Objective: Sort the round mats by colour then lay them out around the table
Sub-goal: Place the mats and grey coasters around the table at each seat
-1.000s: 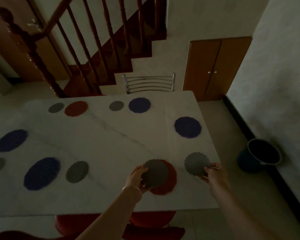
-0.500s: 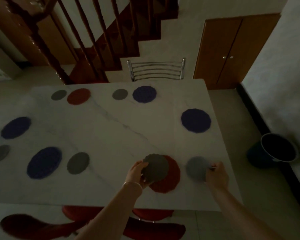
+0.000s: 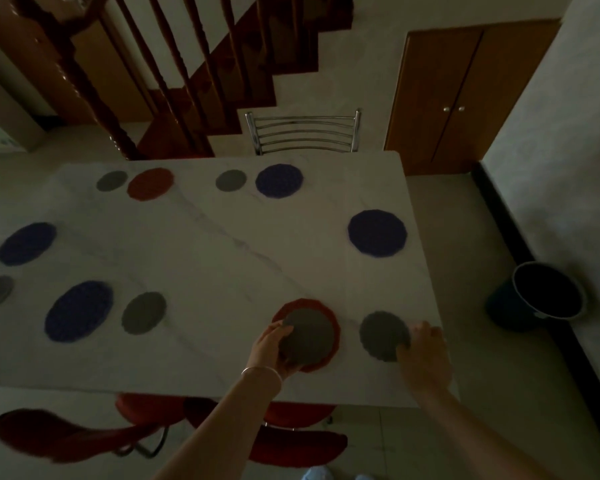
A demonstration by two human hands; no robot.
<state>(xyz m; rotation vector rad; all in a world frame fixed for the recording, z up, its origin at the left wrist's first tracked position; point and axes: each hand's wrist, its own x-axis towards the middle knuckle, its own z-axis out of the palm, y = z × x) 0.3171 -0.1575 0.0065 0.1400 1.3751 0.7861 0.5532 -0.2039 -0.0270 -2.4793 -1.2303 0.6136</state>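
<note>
Mats lie spaced round the counter (image 3: 222, 258) edge as place settings, and at the near side the left hand (image 3: 269, 348) grips a grey mat (image 3: 309, 336) over a red mat (image 3: 331, 318), apparently awaiting placement, while the right hand (image 3: 425, 355), fingers loosely extended, presses 1 grey mat (image 3: 381, 334) flat beside it.

We see a white desk (image 3: 222, 271) with faint grey marble veins; blue mats (image 3: 377, 233), grey mats (image 3: 143, 312) and red mats (image 3: 150, 183) lie on it; near us, a grey mat (image 3: 309, 336) covers a red one (image 3: 333, 327); red chair seats (image 3: 298, 445) below.
</note>
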